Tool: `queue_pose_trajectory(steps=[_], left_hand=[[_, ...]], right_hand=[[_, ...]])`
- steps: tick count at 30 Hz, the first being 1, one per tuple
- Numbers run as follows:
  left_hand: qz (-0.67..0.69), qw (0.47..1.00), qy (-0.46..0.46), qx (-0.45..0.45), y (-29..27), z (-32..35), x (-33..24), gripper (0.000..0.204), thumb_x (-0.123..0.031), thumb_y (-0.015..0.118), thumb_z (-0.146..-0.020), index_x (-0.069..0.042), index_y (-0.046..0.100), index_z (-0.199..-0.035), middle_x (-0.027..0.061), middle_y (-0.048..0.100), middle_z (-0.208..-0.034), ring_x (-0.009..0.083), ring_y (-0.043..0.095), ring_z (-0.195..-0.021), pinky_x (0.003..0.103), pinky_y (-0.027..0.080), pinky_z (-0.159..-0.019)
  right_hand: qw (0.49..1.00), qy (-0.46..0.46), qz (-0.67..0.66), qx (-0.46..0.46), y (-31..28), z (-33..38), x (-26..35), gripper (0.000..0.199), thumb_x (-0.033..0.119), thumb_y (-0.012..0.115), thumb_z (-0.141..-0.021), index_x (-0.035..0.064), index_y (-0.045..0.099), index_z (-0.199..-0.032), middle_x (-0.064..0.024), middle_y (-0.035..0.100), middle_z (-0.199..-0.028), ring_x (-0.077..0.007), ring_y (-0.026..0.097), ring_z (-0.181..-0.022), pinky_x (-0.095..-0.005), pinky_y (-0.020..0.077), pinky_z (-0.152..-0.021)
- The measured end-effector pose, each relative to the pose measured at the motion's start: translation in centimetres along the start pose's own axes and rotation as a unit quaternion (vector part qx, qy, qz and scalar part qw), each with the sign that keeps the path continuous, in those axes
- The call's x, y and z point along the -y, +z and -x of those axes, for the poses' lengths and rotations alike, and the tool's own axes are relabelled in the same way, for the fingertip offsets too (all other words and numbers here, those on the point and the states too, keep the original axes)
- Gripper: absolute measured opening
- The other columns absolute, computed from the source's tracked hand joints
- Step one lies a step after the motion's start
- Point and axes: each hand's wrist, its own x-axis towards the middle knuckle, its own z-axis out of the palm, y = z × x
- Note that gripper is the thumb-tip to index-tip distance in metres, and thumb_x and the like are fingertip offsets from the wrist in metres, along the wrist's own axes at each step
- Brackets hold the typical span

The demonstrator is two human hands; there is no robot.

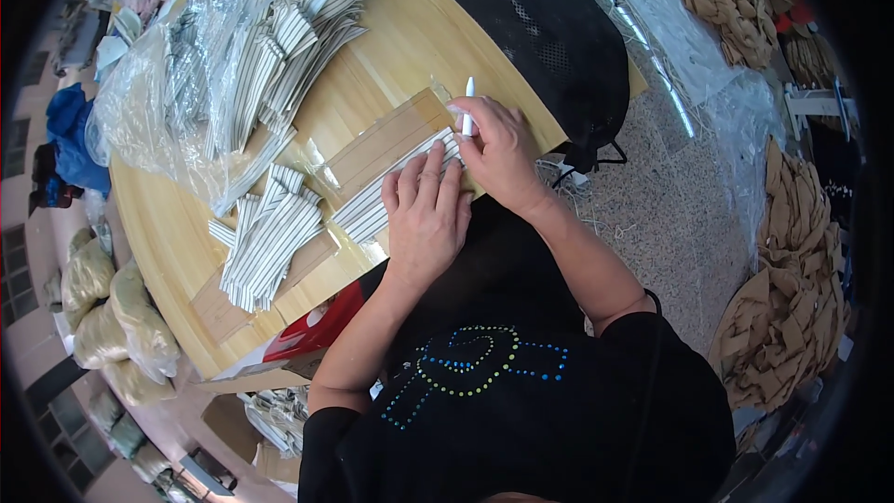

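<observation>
Beyond the left side of a light wood-grain table, stuffed translucent yellowish sacks crowd the floor. On the tabletop, a crumpled clear plastic bag lies against a thick heap of white-and-dark striped fabric strips; nearer the person, a smaller fanned pile of striped strips rests loosely. To its right, flat striped cloth lies along a flat brown rectangular panel; whether it is one layer or several, I cannot tell. The left hand is spread palm-down on this cloth, pressing without gripping. At the cloth's right end, the right hand pinches a slim white pen, tapered end up. Farther right are a black mesh-fabric bag and heaped brown fabric.

Uneven pressure from the spread fingers could skew the cloth; the pen could snag or mark it if the right hand drags sideways. A stray forearm might topple the fanned pile.
</observation>
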Motion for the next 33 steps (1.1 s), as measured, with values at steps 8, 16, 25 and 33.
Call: queue_pose_trajectory(steps=[8, 16, 25, 33], left_hand=[[-0.006, 1.000, -0.019, 0.021, 0.1, 0.0, -0.1, 0.049, -0.022, 0.065, -0.085, -0.006, 0.054, -0.131, 0.0146, 0.049, -0.140, 0.0323, 0.045, -0.126, 0.051, 0.028, -0.106], [0.017, 1.000, 0.013, -0.004, 0.2, -0.2, 0.3, 0.049, -0.024, 0.066, -0.085, 0.002, 0.056, -0.126, 0.0166, 0.052, -0.137, 0.0312, 0.048, -0.125, 0.049, 0.033, -0.105], [0.014, 0.999, 0.022, 0.025, 0.2, 0.7, -0.1, 0.055, -0.031, 0.067, -0.086, -0.001, 0.053, -0.130, 0.0147, 0.047, -0.142, 0.0353, 0.040, -0.134, 0.055, 0.026, -0.112], [0.020, 1.000, 0.016, 0.014, 0.5, 0.8, 0.0, 0.056, -0.032, 0.066, -0.086, -0.001, 0.053, -0.131, 0.0140, 0.046, -0.143, 0.0357, 0.040, -0.134, 0.056, 0.026, -0.112]], right_hand=[[1.000, -0.003, -0.002, 0.007, -0.1, 0.0, 0.0, 0.038, 0.000, 0.063, -0.079, 0.0081, 0.058, -0.115, -0.0093, 0.064, -0.101, -0.0277, 0.060, -0.091, -0.0392, 0.0406, -0.084], [0.998, -0.065, 0.000, -0.021, -0.4, -0.4, -0.3, 0.028, 0.003, 0.062, -0.086, 0.0047, 0.061, -0.114, -0.0109, 0.066, -0.095, -0.0245, 0.063, -0.085, -0.0343, 0.0449, -0.078], [0.947, 0.171, -0.254, 0.096, -1.7, -0.4, -0.3, 0.018, 0.014, 0.058, -0.098, 0.0006, 0.060, -0.110, -0.0006, 0.063, -0.091, -0.0057, 0.056, -0.080, -0.0218, 0.0460, -0.071], [0.958, 0.131, -0.238, 0.089, -1.3, 0.0, 0.0, 0.010, 0.004, 0.057, -0.094, 0.0016, 0.057, -0.104, 0.0014, 0.059, -0.090, -0.0032, 0.053, -0.079, -0.0202, 0.0446, -0.067]])
